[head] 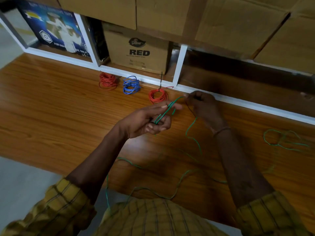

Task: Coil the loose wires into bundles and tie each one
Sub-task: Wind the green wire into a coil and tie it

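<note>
A long green wire (194, 133) trails loose over the wooden table (51, 108) and down toward my lap. My left hand (150, 120) grips a couple of its loops, which stand out between thumb and fingers. My right hand (202, 104) pinches the same wire just past the loop's far end, above the table. At the back lie a red coil (107, 81), a blue coil (131, 85) and a second red coil (158, 96) with a black tie sticking up from it.
More tangled green wire (281, 138) lies at the right. Behind the table's white-framed back edge (255, 104) stand cardboard boxes (139, 51) and a blue printed carton (54, 29). Grey floor shows at the left.
</note>
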The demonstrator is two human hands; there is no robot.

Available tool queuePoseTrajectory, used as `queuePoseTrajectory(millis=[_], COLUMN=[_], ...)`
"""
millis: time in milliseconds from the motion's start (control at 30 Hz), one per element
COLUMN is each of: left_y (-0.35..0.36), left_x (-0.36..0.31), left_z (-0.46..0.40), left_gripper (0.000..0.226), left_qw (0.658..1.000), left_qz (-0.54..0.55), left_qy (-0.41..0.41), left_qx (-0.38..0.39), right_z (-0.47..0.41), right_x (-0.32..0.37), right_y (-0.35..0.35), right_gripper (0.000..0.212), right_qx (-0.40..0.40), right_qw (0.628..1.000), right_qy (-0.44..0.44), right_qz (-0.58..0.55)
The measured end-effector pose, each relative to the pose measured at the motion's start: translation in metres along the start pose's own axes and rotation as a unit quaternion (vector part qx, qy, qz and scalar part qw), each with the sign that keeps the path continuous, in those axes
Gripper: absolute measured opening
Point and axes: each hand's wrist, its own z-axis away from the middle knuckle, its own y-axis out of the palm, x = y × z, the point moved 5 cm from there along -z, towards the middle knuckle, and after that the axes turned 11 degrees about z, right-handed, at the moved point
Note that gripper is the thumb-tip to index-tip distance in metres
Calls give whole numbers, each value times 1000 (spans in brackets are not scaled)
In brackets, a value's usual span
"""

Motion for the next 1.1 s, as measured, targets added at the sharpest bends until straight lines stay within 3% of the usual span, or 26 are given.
queuePoseTrajectory(millis=[100,167,267,333,433,633,667,767,900,933,1033,1100], left_y=[8,9,-2,-14,-26,-27,-25,-24,-29,-30,-24,-20], left_x=[-2,-4,-9,-10,-2,16,16,11,12,12,10,10], left_z=[-1,-6,-16,-20,-23,-23,-23,-19,-12,-9,5,15], left_gripper=[47,48,44,34,25,28,25,23,24,25,24,31], left_qw=[992,983,975,971,967,955,939,847,816,822,920,953], left_qz=[117,162,164,142,92,-151,-233,-471,-549,-544,-360,-267], left_qy=[42,86,144,156,150,125,122,109,32,11,-39,-50], left_qx=[29,19,-45,-114,-182,-224,-222,-220,-179,-171,-151,-136], right_z=[21,36,63,81,92,96,94,86,76,72,61,55], right_x=[-12,-26,-43,-46,-32,6,8,9,7,7,9,11], right_y=[32,50,72,82,74,41,36,21,4,-2,-22,-30], right_gripper=[11,20,32,36,38,15,11,5,9,13,17,14], right_qx=[72,118,222,276,247,294,299,297,273,251,203,165], right_qw=[995,989,968,952,958,935,927,911,939,951,966,974], right_qy=[53,78,95,94,78,-13,-40,-80,-54,-46,-54,-65], right_qz=[-53,-35,74,90,123,199,224,275,200,174,152,139])
